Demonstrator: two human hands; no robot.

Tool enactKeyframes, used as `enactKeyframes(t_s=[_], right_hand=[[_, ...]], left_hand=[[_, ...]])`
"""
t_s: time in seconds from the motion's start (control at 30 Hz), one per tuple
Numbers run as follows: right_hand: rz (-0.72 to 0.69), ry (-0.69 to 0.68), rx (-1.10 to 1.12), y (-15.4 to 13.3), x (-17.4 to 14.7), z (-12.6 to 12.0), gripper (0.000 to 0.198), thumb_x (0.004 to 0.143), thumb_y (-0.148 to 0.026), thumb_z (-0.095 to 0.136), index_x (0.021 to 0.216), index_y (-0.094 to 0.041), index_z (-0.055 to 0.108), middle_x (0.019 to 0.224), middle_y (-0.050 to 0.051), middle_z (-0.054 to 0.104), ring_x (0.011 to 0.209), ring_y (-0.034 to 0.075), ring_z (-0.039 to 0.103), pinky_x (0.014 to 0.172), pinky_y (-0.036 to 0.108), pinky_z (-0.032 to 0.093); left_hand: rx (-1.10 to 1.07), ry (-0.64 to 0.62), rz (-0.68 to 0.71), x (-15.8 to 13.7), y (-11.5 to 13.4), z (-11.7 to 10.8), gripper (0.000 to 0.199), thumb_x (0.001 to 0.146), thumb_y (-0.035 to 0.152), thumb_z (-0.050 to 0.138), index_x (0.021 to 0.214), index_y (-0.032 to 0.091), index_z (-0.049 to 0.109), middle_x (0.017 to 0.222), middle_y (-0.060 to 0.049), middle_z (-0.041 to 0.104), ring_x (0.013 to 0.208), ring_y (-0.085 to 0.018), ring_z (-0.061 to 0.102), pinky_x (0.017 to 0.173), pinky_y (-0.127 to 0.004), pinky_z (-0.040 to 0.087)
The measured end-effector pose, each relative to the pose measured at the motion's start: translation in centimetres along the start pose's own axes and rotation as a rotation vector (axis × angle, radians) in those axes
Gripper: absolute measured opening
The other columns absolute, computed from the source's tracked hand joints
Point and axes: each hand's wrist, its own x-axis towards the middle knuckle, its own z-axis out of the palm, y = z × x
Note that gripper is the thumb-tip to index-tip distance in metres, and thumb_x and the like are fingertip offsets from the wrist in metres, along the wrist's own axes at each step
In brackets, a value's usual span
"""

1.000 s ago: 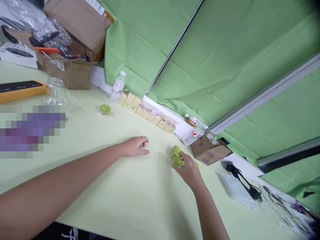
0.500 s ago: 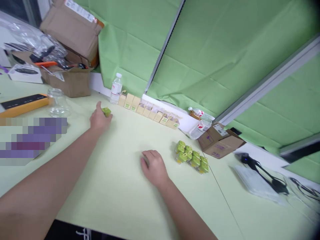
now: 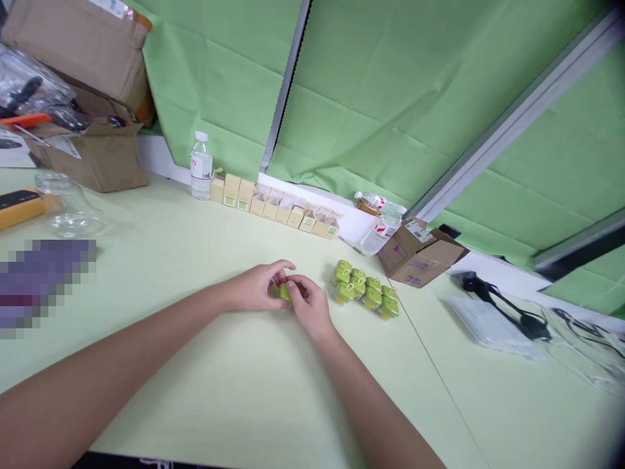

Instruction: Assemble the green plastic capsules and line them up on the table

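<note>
A small green-lidded container point(image 3: 284, 292) is between my two hands over the middle of the table, mostly hidden by the fingers. My left hand point(image 3: 256, 286) curves round it from the left, thumb below and fingers above. From the right, my right hand point(image 3: 311, 306) grips it, with the thumb and bent fingers at its green top. Just to the right stands a cluster of several similar clear containers point(image 3: 372, 298) with green lids and small loops on top.
Several small open cardboard boxes point(image 3: 271, 207) line the back edge, beside an upright water bottle point(image 3: 200, 166). Bottles point(image 3: 378, 234) and a carton point(image 3: 420, 254) lie at back right. At left are a glass jar point(image 3: 73, 218) and a larger cardboard box point(image 3: 105, 156).
My left hand has carried the green-lidded container from the far left to the middle. My right hand has closed on it there. The view has shifted slightly right.
</note>
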Motion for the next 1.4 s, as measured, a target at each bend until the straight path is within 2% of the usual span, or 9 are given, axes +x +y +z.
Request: enactKeyframes(t_s=[0.13, 0.3, 0.5, 0.63, 0.77, 0.87, 1.0, 1.17, 1.4], right_hand=[[-0.013, -0.016, 0.006, -0.1, 0.1, -0.2, 0.025, 0.089, -0.041, 0.058, 0.092, -0.021, 0.072, 0.09, 0.004, 0.073, 0.085, 0.019, 0.066, 0.079, 0.032, 0.052], [-0.019, -0.011, 0.114, -0.5, 0.0, 0.0, 0.023, 0.087, -0.04, 0.062, 0.091, -0.021, 0.074, 0.099, 0.005, 0.073, 0.094, 0.021, 0.066, 0.085, 0.033, 0.051], [0.103, 0.216, 0.408, -1.1, 0.4, -0.6, 0.027, 0.085, -0.048, 0.06, 0.09, -0.021, 0.063, 0.103, 0.005, 0.072, 0.094, 0.021, 0.066, 0.082, 0.036, 0.056], [0.342, 0.269, 0.655, -0.8, 0.9, -1.1, 0.023, 0.083, -0.046, 0.062, 0.085, -0.024, 0.054, 0.095, 0.002, 0.069, 0.083, 0.021, 0.068, 0.069, 0.039, 0.061], [0.457, 0.23, 0.809, -0.8, 0.8, -0.8, 0.02, 0.081, -0.04, 0.068, 0.085, -0.024, 0.057, 0.087, 0.002, 0.068, 0.082, 0.019, 0.068, 0.079, 0.038, 0.062], [0.459, 0.168, 0.854, -1.0, 0.5, -0.4, 0.026, 0.071, -0.027, 0.078, 0.087, -0.023, 0.058, 0.089, 0.001, 0.069, 0.085, 0.017, 0.069, 0.091, 0.036, 0.059], [0.467, 0.064, 0.853, -1.4, 0.0, 0.1, 0.038, 0.063, -0.017, 0.081, 0.094, -0.023, 0.058, 0.089, 0.0, 0.071, 0.087, 0.016, 0.07, 0.095, 0.035, 0.055], [0.458, -0.088, 0.888, -1.9, -0.4, 0.3, 0.03, 0.069, -0.02, 0.076, 0.094, -0.02, 0.06, 0.082, 0.0, 0.07, 0.08, 0.017, 0.069, 0.086, 0.034, 0.055], [0.461, -0.171, 0.856, -2.0, -0.2, -0.2, 0.024, 0.07, -0.019, 0.071, 0.094, -0.018, 0.064, 0.086, 0.003, 0.071, 0.083, 0.018, 0.067, 0.082, 0.033, 0.055]], left_hand=[[-0.021, 0.011, 0.012, 0.1, -0.1, 0.5, 0.066, 0.072, 0.035, 0.073, 0.131, 0.028, 0.045, 0.104, -0.005, 0.067, 0.093, -0.021, 0.064, 0.083, -0.035, 0.05], [0.009, 0.022, 0.027, 0.1, -0.4, -0.3, 0.064, 0.072, 0.031, 0.071, 0.13, 0.027, 0.045, 0.101, -0.004, 0.067, 0.09, -0.02, 0.063, 0.081, -0.033, 0.05], [0.092, 0.062, -0.01, 0.2, -0.8, -0.6, 0.066, 0.07, 0.039, 0.074, 0.129, 0.028, 0.047, 0.103, -0.004, 0.066, 0.09, -0.02, 0.063, 0.079, -0.032, 0.051], [0.226, 0.285, -0.119, 0.6, -2.8, -1.7, 0.06, 0.074, 0.046, 0.069, 0.126, 0.026, 0.047, 0.109, -0.005, 0.063, 0.099, -0.022, 0.062, 0.085, -0.035, 0.05], [0.289, 0.461, -0.269, 1.0, -5.0, -2.9, 0.059, 0.082, 0.051, 0.059, 0.131, 0.023, 0.042, 0.118, -0.008, 0.059, 0.109, -0.025, 0.059, 0.093, -0.04, 0.048], [0.423, 0.582, -0.16, 0.9, -4.5, -3.1, 0.054, 0.084, 0.043, 0.057, 0.131, 0.02, 0.042, 0.132, -0.012, 0.051, 0.126, -0.028, 0.047, 0.107, -0.044, 0.04], [0.519, 0.379, 0.171, 0.2, -1.2, -1.8, 0.052, 0.081, 0.023, 0.054, 0.133, 0.02, 0.043, 0.137, -0.01, 0.049, 0.132, -0.027, 0.041, 0.113, -0.041, 0.035], [0.467, 0.066, 0.24, -0.3, 1.5, 0.1, 0.056, 0.079, 0.011, 0.05, 0.134, 0.024, 0.046, 0.134, -0.007, 0.055, 0.124, -0.025, 0.05, 0.103, -0.037, 0.043], [0.416, 0.041, 0.29, -0.1, 1.0, -0.1, 0.049, 0.077, 0.006, 0.048, 0.121, 0.024, 0.056, 0.115, -0.004, 0.064, 0.108, -0.023, 0.056, 0.092, -0.035, 0.045]])
